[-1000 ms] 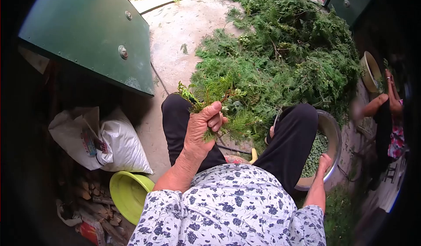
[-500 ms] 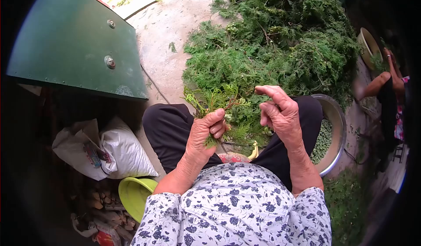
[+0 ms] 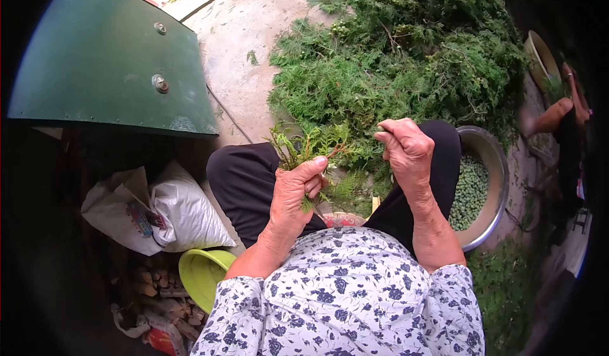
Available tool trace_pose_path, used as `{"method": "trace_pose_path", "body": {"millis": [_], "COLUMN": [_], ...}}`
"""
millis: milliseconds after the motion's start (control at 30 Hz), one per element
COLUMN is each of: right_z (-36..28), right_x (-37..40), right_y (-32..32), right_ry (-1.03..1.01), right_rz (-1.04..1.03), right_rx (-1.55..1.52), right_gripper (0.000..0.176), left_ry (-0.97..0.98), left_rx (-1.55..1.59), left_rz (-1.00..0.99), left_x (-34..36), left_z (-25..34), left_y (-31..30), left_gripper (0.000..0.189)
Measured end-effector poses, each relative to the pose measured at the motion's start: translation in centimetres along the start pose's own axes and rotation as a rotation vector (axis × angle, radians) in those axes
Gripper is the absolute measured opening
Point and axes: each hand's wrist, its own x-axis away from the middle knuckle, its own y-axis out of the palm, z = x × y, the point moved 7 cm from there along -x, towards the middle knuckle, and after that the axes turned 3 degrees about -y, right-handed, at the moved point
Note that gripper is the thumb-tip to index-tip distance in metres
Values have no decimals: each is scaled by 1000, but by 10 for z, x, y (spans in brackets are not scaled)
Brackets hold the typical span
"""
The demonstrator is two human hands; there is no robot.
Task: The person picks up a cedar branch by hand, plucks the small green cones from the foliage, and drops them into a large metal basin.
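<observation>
My left hand (image 3: 298,188) is closed around a small bunch of green sprigs (image 3: 311,143) with reddish stems, which fan out above my thumb. Just to its right, my right hand (image 3: 406,156) has its fingers curled with thumb and index fingertip together; something tiny and dark may be between them, too small to name. A large pile of leafy green branches (image 3: 393,71) spreads beyond both hands. Beside my right knee stands a metal basin (image 3: 498,191) holding many small green cones (image 3: 471,191).
A green metal panel (image 3: 114,64) fills the upper left. Below it lie white sacks (image 3: 184,210), a lime-green basin (image 3: 200,280) and chopped wood (image 3: 168,299). At the far right are another person's arm (image 3: 552,116) and a pale basin (image 3: 541,58).
My right hand has gone from spread, bent fingers to a pinch. My left hand keeps the sprigs in nearly the same place. The view has shifted slightly.
</observation>
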Motion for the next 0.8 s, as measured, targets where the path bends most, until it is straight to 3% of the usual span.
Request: {"method": "trace_pose_path", "body": {"millis": [33,67,200,233,333,533,733,800], "right_z": [18,26,25,23,17,5,18,36], "right_x": [1,0,10,15,29,36,38,35], "right_y": [-4,-2,35,43,59,64,66,58], "right_ry": [340,475,709,717,853,856,801,835], "right_rz": [-37,-73,-189,-289,-349,-477,-431,-207], "right_rx": [-216,-336,-1068,-1130,-1210,-1229,-1156,-1192], "right_gripper": [10,10,23,23,22,20,16,13], "left_ry": [13,25,-43,-63,-101,-134,-50,-18], "left_rx": [7,13,46,72,64,63,26,12], "left_rz": [-16,-30,-49,-77,-79,-103,-112,-120], "left_x": [0,0,0,-3,0,-3,0,2], "left_z": [4,7,2,-2,-7,-14,-11,-5], "left_y": [-1,-2,8,8,12,16,23,21], "left_gripper": [14,13,15,14,11,6,10,10]}}
